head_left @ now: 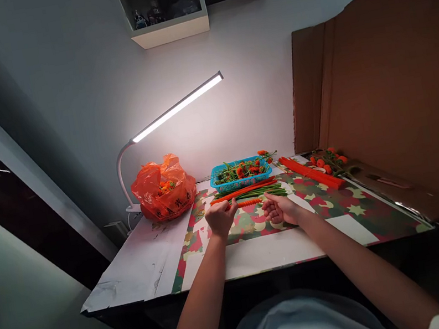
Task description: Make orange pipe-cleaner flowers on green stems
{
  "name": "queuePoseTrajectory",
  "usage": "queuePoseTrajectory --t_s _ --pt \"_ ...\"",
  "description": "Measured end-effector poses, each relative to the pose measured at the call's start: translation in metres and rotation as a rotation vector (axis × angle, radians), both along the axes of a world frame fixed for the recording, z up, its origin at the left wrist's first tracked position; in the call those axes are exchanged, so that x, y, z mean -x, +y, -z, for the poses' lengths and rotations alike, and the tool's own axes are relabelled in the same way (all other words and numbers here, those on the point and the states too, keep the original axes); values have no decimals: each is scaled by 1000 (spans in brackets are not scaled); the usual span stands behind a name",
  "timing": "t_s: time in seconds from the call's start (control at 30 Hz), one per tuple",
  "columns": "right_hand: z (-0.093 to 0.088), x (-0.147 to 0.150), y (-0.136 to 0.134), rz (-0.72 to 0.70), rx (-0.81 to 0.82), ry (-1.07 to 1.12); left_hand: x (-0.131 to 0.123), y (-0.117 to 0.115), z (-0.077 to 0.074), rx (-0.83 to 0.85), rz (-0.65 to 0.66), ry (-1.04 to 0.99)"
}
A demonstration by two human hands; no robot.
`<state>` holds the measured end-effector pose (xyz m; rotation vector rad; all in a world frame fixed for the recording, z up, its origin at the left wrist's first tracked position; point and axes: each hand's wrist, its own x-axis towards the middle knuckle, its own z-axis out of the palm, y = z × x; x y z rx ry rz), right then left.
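Note:
My left hand (220, 217) and my right hand (280, 209) are both closed on the ends of a short orange fuzzy stick (248, 202), held level just above the table. Right behind it lies a bundle of green stems (256, 192) with a long orange stick (243, 191) across them. A blue basket (223, 185) behind that holds green stems with orange pompom flowers. The table (260, 256) has a camouflage-patterned cover.
An orange plastic bag (163, 188) sits at the back left beside a white desk lamp (176, 108). A stack of orange sticks (311, 172) and more orange flowers (328, 160) lie at the back right. Brown cardboard (393, 96) stands along the right. A shelf (169, 27) hangs above.

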<state>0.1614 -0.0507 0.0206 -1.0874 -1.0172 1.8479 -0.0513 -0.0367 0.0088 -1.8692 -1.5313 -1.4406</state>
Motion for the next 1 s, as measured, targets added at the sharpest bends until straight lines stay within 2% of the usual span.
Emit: queuePoseTrajectory --t_s 0.13,0.2,0.5,0.6,0.8,0.9,1.0 --pt "4 7 0 181 -217 -68 0 1 1 -26 -12 42" --pt "6 8 1 231 -259 -78 0 1 1 -22 -21 49" --pt "13 6 5 230 -359 -6 -2 1 2 149 -14 0" --pt "9 4 3 211 -268 38 -2 0 1 171 -11 -17" --pt "2 -8 4 81 137 162 -2 -2 0 92 86 27" --pt "3 -12 5 36 198 197 -2 -3 -1 73 121 48" --pt "6 -13 5 -10 183 206 -3 -4 -3 58 152 67"
